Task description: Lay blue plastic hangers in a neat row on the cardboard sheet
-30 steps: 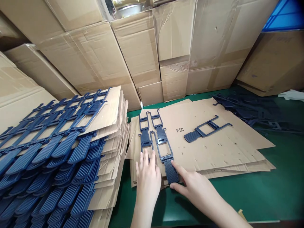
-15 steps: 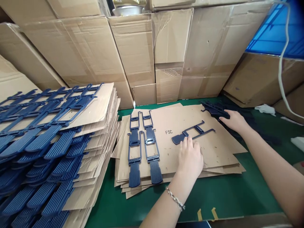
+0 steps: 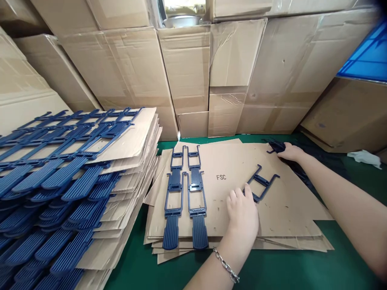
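Observation:
A flat cardboard sheet (image 3: 242,161) marked FSC lies on the green table. Two blue plastic parts (image 3: 185,197) lie side by side along its left edge, ribbed ends toward me. My left hand (image 3: 243,215), a bracelet on its wrist, covers the ribbed end of a third blue part (image 3: 262,182), which lies slanted in the sheet's middle. My right hand (image 3: 290,153) reaches to the sheet's far right corner. Its fingers close over the end of a blue part in a dark pile (image 3: 273,146) there.
At left stands a tall stack of cardboard sheets (image 3: 136,161) layered with several rows of blue parts (image 3: 66,169). Large cardboard boxes (image 3: 187,72) wall the back. A blue crate (image 3: 367,56) sits on a box at right, and a white cloth (image 3: 364,158) lies near it.
My left hand left the two placed parts, crossed to the loose part and pulled it nearer, turning it. My right hand went out to the pile at the far right.

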Tool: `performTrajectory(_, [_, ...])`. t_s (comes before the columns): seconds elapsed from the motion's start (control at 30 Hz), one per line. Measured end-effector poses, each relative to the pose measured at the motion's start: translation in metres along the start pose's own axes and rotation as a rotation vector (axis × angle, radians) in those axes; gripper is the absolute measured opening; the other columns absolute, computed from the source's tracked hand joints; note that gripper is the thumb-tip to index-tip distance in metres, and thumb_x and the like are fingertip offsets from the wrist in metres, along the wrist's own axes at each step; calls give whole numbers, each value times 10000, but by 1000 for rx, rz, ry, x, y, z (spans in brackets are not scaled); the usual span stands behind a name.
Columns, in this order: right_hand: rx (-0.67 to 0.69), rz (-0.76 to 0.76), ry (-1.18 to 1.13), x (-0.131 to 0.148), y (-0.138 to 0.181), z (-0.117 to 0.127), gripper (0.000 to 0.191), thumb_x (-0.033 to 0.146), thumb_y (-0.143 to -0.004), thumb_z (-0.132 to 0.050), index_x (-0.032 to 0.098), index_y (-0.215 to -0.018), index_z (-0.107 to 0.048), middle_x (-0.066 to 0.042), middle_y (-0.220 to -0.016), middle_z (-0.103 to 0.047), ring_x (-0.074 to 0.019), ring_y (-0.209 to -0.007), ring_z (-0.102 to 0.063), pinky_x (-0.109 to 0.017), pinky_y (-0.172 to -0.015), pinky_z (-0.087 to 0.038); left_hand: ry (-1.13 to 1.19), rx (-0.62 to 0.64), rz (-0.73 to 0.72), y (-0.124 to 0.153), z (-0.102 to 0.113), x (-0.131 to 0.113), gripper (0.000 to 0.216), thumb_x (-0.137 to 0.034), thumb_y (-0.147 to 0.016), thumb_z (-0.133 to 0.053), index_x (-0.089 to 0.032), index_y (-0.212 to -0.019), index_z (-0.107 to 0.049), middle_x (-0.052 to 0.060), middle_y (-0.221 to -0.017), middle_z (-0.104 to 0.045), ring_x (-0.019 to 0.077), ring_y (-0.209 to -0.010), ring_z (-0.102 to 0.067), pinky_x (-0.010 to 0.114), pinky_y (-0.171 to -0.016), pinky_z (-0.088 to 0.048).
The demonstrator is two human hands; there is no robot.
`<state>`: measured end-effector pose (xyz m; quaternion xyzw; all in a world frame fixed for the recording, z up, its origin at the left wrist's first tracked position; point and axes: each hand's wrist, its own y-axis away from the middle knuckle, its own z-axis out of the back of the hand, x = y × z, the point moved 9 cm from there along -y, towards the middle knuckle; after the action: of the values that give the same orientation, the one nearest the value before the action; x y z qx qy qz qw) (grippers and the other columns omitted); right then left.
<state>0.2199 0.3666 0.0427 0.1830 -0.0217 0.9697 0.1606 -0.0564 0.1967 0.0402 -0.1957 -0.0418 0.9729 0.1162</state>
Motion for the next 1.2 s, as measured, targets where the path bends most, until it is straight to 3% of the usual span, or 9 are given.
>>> performTrajectory(0.2, [-18,-82,74,-3,13,11,252,352,-669,-505,183,-803,-374,-192,-881,-504,-253,-826,-511,-349,-621,-314,313,191,108,1,-11,8,689,-119,-693,-543,6,-1329,-310,227,-940,-576,341,-923,-529,458,-750,-454])
performTrajectory(0.37, [-102,-47,135,9,31,33,285,379,-775,-413,162,-958,-394,-245,-1034,-471,-288,-969,-485,-382,-672,-291,666,154,69,3,-4,4,349,-130,-736,-474,-68,-1068,-560,192,-892,-603,312,-838,-574,454,-717,-455])
performTrajectory(0.47, [-232,-3,180,33,42,58,423,376,-801,-390,115,-1135,-385,-264,-1083,-461,-294,-983,-478,-386,-691,-286,840,120,50,5,1,-1,195,-261,-787,-476,-137,-889,-588,132,-934,-603,246,-855,-572,375,-734,-467])
performTrajectory(0.57, [-409,9,100,65,63,91,497,360,-784,-424,87,-1197,-391,-233,-1025,-506,-265,-918,-485,-369,-692,-297,1010,93,47,5,4,-5,242,-296,-852,-381,-161,-966,-546,90,-919,-601,174,-820,-583,290,-689,-482])
performTrajectory(0.67, [-502,49,-171,99,98,115,373,332,-732,-480,122,-1040,-494,-116,-848,-540,-180,-774,-463,-321,-670,-322,1360,69,143,3,3,0,278,-279,-875,-336,-157,-1092,-461,95,-1000,-580,133,-794,-595,211,-579,-472])
performTrajectory(0.77, [-349,167,-620,133,137,111,142,248,-692,-502,153,-796,-489,-22,-667,-481,-101,-587,-412,-270,-591,-339,1665,-43,263,2,6,14,344,-261,-865,-385,-170,-1197,-397,84,-1007,-565,99,-742,-574,179,-556,-438])
performTrajectory(0.87, [-96,286,-1033,159,174,96,139,199,-685,-523,175,-820,-500,-16,-718,-509,-97,-565,-475,-251,-566,-382,1581,-248,222,4,31,32,344,-304,-861,-434,-195,-1187,-450,53,-941,-569,102,-783,-543,199,-679,-440])
performTrajectory(0.97, [134,344,-1153,173,195,80,97,221,-699,-532,174,-779,-505,-32,-708,-522,-114,-547,-492,-253,-521,-401,1437,-410,204,8,55,47,315,-381,-860,-438,-205,-1109,-521,51,-939,-575,132,-884,-537,234,-798,-430])
performTrajectory(1.2, [591,409,-1221,204,202,41,112,199,-717,-507,144,-813,-522,-22,-693,-542,-104,-520,-507,-243,-514,-436,1510,-246,180,2,52,41,403,-465,-830,-469,-208,-1134,-532,73,-1107,-582,195,-1087,-500,295,-895,-421])
